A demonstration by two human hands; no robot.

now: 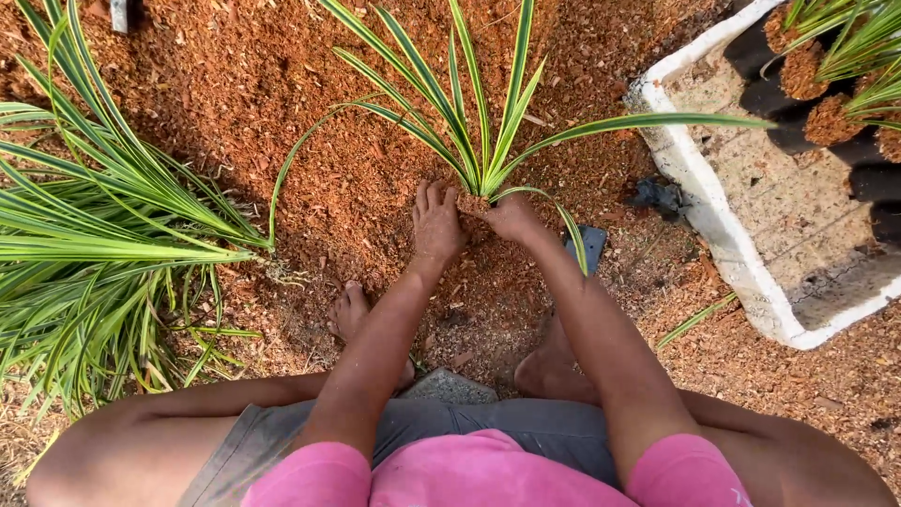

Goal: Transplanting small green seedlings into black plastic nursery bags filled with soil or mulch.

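Observation:
A small plant with long green and yellow striped leaves (483, 141) stands upright in reddish brown coir mulch (282, 103). My left hand (436, 223) lies flat, palm down, fingers together, on the mulch just left of the plant's base. My right hand (511, 218) is curled against the right side of the base, pressing into the mulch. Whether its fingers grip the stem is hidden. I squat with my bare feet (352, 314) on the mulch.
A heap of loose striped plants (103, 235) lies at the left. A white foam box (723, 235) at the right holds black nursery bags of plants (826, 84). A dark flat object (588, 246) lies beside my right wrist.

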